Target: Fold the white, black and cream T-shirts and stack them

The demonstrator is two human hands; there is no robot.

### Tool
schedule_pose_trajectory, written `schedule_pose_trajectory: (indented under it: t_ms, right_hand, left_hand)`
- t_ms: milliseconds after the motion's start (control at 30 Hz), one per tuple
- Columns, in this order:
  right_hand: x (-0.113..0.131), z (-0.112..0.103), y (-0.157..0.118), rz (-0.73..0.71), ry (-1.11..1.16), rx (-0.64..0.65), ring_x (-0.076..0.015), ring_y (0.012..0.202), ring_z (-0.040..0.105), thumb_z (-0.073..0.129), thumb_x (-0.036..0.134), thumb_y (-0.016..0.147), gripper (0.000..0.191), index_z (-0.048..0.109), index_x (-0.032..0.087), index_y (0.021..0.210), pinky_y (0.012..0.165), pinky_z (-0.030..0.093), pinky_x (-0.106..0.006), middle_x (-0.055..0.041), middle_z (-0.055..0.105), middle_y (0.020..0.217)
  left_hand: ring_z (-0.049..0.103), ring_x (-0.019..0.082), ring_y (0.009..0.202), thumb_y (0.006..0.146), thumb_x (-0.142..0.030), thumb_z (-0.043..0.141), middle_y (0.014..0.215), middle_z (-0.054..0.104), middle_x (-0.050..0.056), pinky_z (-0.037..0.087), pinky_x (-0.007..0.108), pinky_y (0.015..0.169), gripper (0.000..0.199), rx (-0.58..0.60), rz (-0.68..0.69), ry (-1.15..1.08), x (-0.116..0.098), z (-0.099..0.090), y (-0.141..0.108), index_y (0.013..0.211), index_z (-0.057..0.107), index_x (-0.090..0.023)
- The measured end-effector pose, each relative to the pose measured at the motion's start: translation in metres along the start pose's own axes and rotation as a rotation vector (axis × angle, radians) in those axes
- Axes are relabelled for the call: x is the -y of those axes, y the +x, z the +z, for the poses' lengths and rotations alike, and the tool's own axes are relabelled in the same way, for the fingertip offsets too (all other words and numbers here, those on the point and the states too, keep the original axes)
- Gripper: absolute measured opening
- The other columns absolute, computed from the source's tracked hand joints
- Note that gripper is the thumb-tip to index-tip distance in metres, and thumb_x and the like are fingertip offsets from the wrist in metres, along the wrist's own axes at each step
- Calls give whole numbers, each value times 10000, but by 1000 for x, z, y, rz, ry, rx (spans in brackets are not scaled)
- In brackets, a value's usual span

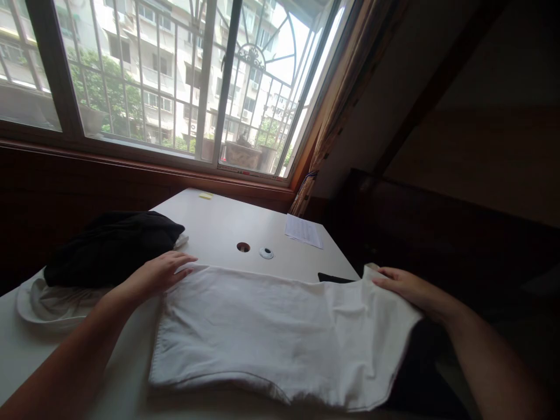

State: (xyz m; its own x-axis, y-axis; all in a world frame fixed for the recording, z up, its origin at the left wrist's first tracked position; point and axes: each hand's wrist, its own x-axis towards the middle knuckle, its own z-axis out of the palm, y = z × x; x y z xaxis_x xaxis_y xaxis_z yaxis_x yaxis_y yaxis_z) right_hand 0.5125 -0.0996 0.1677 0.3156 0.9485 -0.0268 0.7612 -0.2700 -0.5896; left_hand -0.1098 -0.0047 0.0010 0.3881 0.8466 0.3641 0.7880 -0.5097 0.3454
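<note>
A white garment [258, 326], by its look a pair of shorts folded in half, lies flat across the near part of the white table. Its stitched hem is on the left, and its right end reaches past the table's edge. My left hand [164, 271] rests at the upper left corner of the cloth, fingers stretched out and thumb apart from them. At the far upper right corner my right hand [400, 284] pinches the fabric between thumb and fingers, lifting it slightly. Creases run through the cloth near that right end.
A heap of black cloth [114, 245] lies on the left, above a whitish round-edged item [48, 303]. Further back on the table [219, 227] are a cable hole [243, 247], its round cover [266, 253], papers [304, 231] and a yellow note [206, 196]. A dark flat object [335, 278] peeks out behind the garment.
</note>
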Motion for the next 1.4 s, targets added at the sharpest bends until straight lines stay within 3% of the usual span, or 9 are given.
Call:
schedule_pose_trajectory:
  t_ms: [67,200,333,400,633,867,1167,1300,1400]
  right_hand:
    - [53,22,-3,-133,148,155,-306,1024,716,739,415,781,428,763,198,1149,880,564,-358,-115,757,1162]
    - [151,87,-47,-461,209,201,-262,1039,686,725,451,841,485,683,209,1259,876,561,-369,-74,715,1202]
    - [196,143,-104,-606,320,717,-150,719,704,642,429,943,527,525,308,1442,689,572,-312,-41,718,1180]
    - [189,157,-114,-654,221,705,-147,726,707,611,395,967,413,596,318,1373,749,568,-323,-30,729,1160]
    - [75,181,-65,-439,-255,18,-278,1089,657,577,415,932,440,612,262,1343,917,520,-391,-100,649,1245]
    - [-1,212,-76,-389,-303,-58,-268,995,685,541,373,936,590,409,358,1510,822,548,-381,-94,569,1278]
    - [-23,205,-54,-380,-319,-218,-244,952,659,485,142,866,560,561,318,1392,824,541,-356,-81,553,1168]
    - [4,200,-64,-472,-435,-296,-332,1068,595,555,139,870,425,644,269,1265,921,498,-464,-111,613,1154]
    - [41,211,-93,-648,-276,-104,-298,1064,588,602,190,919,217,657,242,1122,953,484,-445,-93,645,1105]
  left_hand:
    - [622,282,1222,978,-531,489,1267,723,82,473,394,1085,446,-34,8,7,-1,-2,1,1242,716,-251]
    - [618,288,1217,986,-532,471,1252,726,93,472,419,1093,458,-29,67,2,-1,-2,2,1231,727,-242]
    - [617,297,1220,973,-539,494,1283,708,106,468,446,1104,468,37,100,-28,0,1,1,1250,724,-241]
    - [614,300,1225,969,-513,516,1312,689,119,465,448,1107,450,85,100,-21,0,2,-1,1263,721,-242]
    - [527,324,1349,986,-440,540,1384,644,121,432,478,1147,393,84,146,-21,-7,12,-2,1287,703,-244]
    - [647,245,1073,997,-314,548,1143,713,96,543,369,971,298,99,235,-62,-45,7,-1,1235,718,-252]
    - [668,237,997,997,-287,532,1096,724,75,541,332,875,272,220,267,-98,-73,5,0,1160,750,-274]
    - [677,217,939,990,-273,530,1064,720,69,534,303,816,279,254,288,-131,-77,6,-1,1166,747,-279]
    - [678,218,933,992,-288,525,1074,719,75,529,303,814,284,248,287,-131,-77,7,-1,1171,745,-274]
